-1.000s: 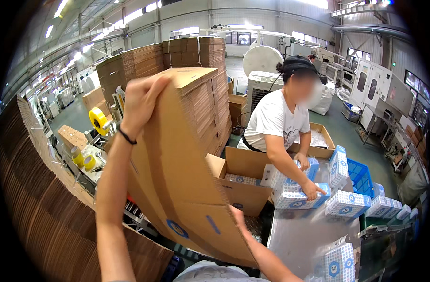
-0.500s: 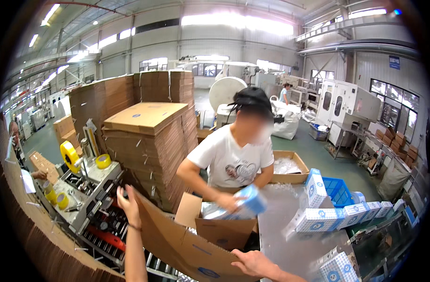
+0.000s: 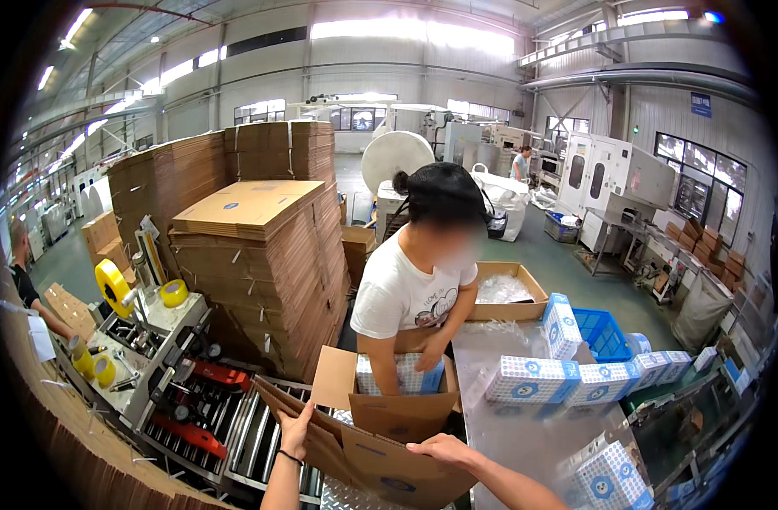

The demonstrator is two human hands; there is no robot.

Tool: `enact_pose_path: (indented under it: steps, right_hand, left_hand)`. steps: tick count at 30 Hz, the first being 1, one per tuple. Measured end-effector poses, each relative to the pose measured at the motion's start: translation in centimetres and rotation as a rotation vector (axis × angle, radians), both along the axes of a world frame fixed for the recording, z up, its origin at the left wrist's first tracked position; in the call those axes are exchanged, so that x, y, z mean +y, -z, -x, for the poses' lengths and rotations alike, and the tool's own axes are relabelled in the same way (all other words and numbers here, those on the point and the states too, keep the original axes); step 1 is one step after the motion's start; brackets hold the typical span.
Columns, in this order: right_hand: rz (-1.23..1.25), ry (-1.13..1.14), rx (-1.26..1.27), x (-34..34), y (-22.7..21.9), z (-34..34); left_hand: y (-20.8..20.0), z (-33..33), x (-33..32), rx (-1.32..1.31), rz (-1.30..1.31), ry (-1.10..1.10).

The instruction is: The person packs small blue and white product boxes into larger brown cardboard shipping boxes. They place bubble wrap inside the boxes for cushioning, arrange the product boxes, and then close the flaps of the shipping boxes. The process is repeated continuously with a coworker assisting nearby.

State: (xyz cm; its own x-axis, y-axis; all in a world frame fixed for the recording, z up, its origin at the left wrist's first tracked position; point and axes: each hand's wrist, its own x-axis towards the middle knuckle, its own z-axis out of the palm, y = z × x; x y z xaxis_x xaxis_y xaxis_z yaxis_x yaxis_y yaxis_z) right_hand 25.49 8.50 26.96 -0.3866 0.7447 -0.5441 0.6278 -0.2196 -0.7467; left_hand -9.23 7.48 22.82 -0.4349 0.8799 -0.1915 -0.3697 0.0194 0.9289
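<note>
A partly unfolded brown cardboard carton (image 3: 387,476) is between my hands, close in front of me. My left hand (image 3: 295,432) is closed on its left flap, thumb up along the cardboard. The top edge on the right is gripped by my right hand (image 3: 444,450), fingers bent over the rim. Directly beyond stands another open carton (image 3: 401,414) holding blue-and-white packs (image 3: 423,378). A co-worker in a white T-shirt (image 3: 414,289) reaches into that carton with both arms; the hands are partly hidden.
A metal table (image 3: 508,433) on the right bears several blue-and-white packs (image 3: 533,380). Left lies a roller conveyor (image 3: 248,438) beside a taping machine with a yellow tape roll (image 3: 111,286). Tall stacks of flat cardboard (image 3: 253,255) stand behind. A blue crate (image 3: 601,331) sits beyond the table.
The flat cardboard sheet has opened out into a carton shape as my left hand came lower and to the right. The co-worker's blue pack has gone down into the other carton.
</note>
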Motion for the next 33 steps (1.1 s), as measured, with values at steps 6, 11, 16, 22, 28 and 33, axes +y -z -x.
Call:
enact_pose_path:
  steps: [6,11,16,22,28,33]
  right_hand:
    - [-0.573,-0.33,-0.241,-2.4,-2.0,-3.3]
    - [-0.573,-0.444,-0.593,-3.6,-4.9,-7.1]
    - [-0.487,-0.658,-0.587,-7.3,0.6,-3.4]
    - [-1.384,-0.49,-0.406,-3.9,-6.4,-0.8]
    - [-1.288,-0.401,-0.094,-9.9,10.7,-7.1]
    - [-0.076,-0.075,0.516,-2.4,9.8,-12.0]
  left_hand:
    - [-1.5,4.9,-3.8,0.053,0.26,0.43]
    - [-5.1,2.0,-9.9,0.488,-0.188,0.614]
    - [1.0,-9.3,-9.9,1.237,-0.467,0.854]
    - [6.2,-12.0,-5.5,1.551,-0.044,1.463]
    - [6.1,-13.8,-15.7,1.526,-0.72,1.327]
    - [-2.9,-15.0,-9.2,1.888,-0.538,0.966]
